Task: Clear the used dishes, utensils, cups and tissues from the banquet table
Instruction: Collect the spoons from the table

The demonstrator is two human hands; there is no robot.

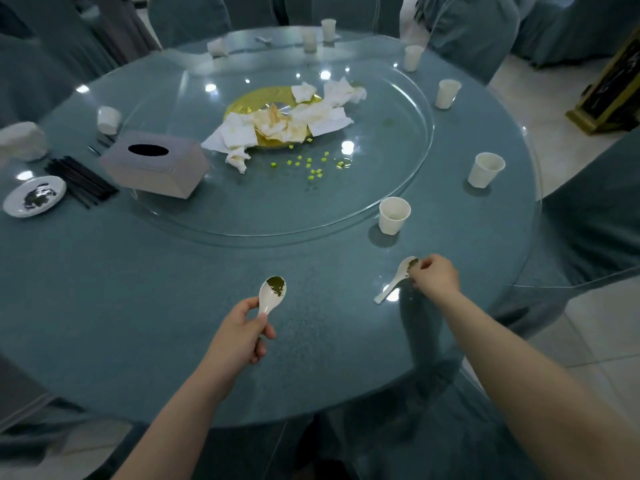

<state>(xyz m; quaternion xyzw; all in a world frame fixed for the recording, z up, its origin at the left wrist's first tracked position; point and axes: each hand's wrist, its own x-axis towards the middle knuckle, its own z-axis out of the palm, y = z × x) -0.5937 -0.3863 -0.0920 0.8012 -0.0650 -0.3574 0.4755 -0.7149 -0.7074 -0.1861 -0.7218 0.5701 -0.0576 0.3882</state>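
Our left hand has its fingers curled around the handle of a white ceramic soup spoon, held just above the tabletop with its bowl pointing away from us and smeared with dark green residue. Our right hand reaches farther out, its fingers pinching the bowl end of a second soup spoon, also stained green; whether its handle tip touches the glass below, we cannot tell.

Just beyond the right hand stands a white paper cup, near the rim of a round glass turntable. More paper cups follow the right edge of the table: one farther right, another beyond it, and a fourth farther still. Two more cups stand at the far side, and one on the left.

At the turntable's middle, crumpled white tissues lie piled over a gold centre disc. Small green food bits are scattered on the glass near them. A grey tissue box sits on the turntable's left part. Beside it, off the turntable, lies a bundle of black chopsticks, and next to those a small white plate with dark residue. Cloth-covered chairs ring the table.
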